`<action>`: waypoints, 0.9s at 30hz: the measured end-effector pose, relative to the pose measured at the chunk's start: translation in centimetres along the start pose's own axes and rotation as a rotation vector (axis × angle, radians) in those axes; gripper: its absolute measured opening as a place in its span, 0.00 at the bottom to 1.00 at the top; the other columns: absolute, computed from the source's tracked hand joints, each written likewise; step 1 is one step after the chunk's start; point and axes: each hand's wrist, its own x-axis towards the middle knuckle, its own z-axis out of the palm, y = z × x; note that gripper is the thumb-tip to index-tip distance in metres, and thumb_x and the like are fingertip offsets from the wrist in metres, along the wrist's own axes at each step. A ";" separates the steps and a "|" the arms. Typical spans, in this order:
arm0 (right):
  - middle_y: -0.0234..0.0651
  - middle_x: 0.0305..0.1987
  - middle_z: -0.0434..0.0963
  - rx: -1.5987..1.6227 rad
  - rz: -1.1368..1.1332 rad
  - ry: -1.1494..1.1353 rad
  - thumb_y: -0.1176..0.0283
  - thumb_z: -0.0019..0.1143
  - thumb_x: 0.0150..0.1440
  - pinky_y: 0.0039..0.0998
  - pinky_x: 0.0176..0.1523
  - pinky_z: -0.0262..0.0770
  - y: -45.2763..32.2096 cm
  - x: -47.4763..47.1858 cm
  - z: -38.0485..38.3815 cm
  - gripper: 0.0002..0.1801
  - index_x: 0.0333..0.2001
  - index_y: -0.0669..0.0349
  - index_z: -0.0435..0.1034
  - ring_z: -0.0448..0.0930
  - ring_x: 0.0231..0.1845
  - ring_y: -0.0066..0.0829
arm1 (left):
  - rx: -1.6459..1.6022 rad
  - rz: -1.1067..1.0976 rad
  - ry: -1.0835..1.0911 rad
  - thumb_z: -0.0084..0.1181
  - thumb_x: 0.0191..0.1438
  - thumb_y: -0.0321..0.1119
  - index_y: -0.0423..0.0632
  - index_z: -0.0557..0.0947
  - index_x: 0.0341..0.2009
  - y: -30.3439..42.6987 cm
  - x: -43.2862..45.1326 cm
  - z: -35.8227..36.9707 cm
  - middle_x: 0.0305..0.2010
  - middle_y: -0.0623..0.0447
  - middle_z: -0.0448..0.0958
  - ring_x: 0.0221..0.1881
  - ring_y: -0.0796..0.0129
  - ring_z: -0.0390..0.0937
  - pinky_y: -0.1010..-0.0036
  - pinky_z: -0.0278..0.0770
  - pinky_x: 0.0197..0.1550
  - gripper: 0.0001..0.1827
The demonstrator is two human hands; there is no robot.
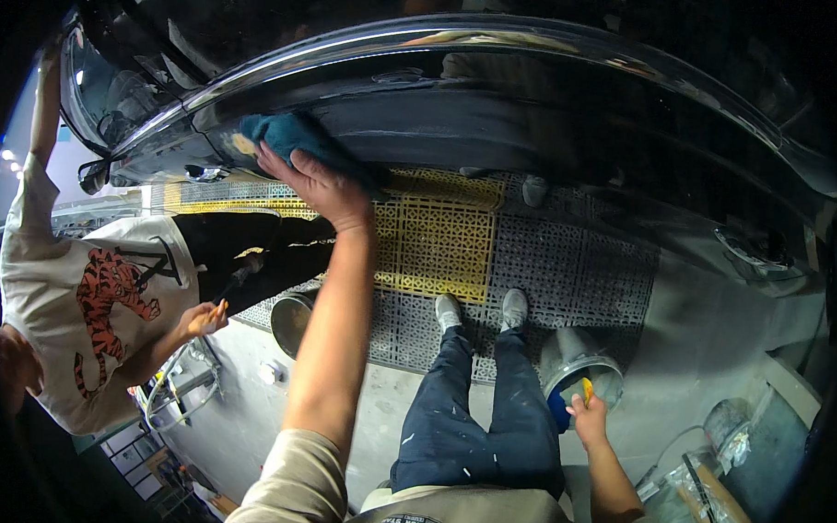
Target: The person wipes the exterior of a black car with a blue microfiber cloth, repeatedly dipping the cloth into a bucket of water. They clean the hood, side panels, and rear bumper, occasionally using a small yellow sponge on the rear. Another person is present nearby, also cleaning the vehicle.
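My left hand (324, 189) is spread flat against a dark teal cloth (291, 143), which lies on the side panel of a glossy black car (451, 117). A pale yellowish patch (243, 143) shows beside the cloth, near the door seam; what it is stays unclear. Low on my right, my right hand (588, 414) grips a small yellow tool (587, 390) over the mouth of a grey bucket (574, 360). Something blue (559, 407) shows beside that hand at the bucket's rim; I cannot tell whether it belongs to the tool.
At left stands another person (99, 306), one arm raised to the car and an orange-handled tool (217, 313) in the other hand. A second bucket (292, 324) is near their legs. Yellow and grey grid mats (440, 241) cover the floor beside the car. Wrapped materials (711, 500) lie lower right.
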 end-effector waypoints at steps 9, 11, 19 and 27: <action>0.30 0.42 0.75 -0.184 0.214 0.065 0.72 0.57 0.71 0.30 0.44 0.87 6.1 -0.7 -4.3 0.12 0.54 0.65 0.74 0.79 0.38 0.24 | -0.001 0.769 -0.612 0.70 0.52 0.54 0.37 0.73 0.71 20.2 -14.5 5.6 0.82 0.40 0.61 0.84 0.49 0.54 0.48 0.53 0.79 0.49; 0.30 0.41 0.75 -0.087 0.227 0.110 0.72 0.56 0.71 0.30 0.43 0.86 6.6 -1.3 -5.7 0.11 0.53 0.65 0.74 0.78 0.38 0.24 | 0.053 0.995 -0.686 0.64 0.58 0.53 0.43 0.71 0.74 18.4 -12.0 5.2 0.86 0.41 0.52 0.86 0.44 0.45 0.42 0.44 0.81 0.44; 0.26 0.39 0.72 0.060 -0.023 -0.006 0.71 0.56 0.71 0.32 0.46 0.88 1.4 0.3 -1.5 0.11 0.51 0.67 0.74 0.76 0.39 0.20 | 0.584 0.173 0.127 0.45 0.76 0.45 0.38 0.78 0.60 1.6 9.8 -2.0 0.64 0.27 0.68 0.62 0.32 0.71 0.40 0.66 0.68 0.23; 0.34 0.45 0.80 0.044 0.117 0.067 0.72 0.57 0.70 0.30 0.45 0.87 8.2 -1.1 -3.3 0.14 0.55 0.68 0.75 0.82 0.41 0.27 | 0.289 0.393 -0.039 0.51 0.72 0.38 0.37 0.75 0.55 14.0 -2.8 4.7 0.47 0.35 0.72 0.49 0.36 0.74 0.48 0.75 0.49 0.17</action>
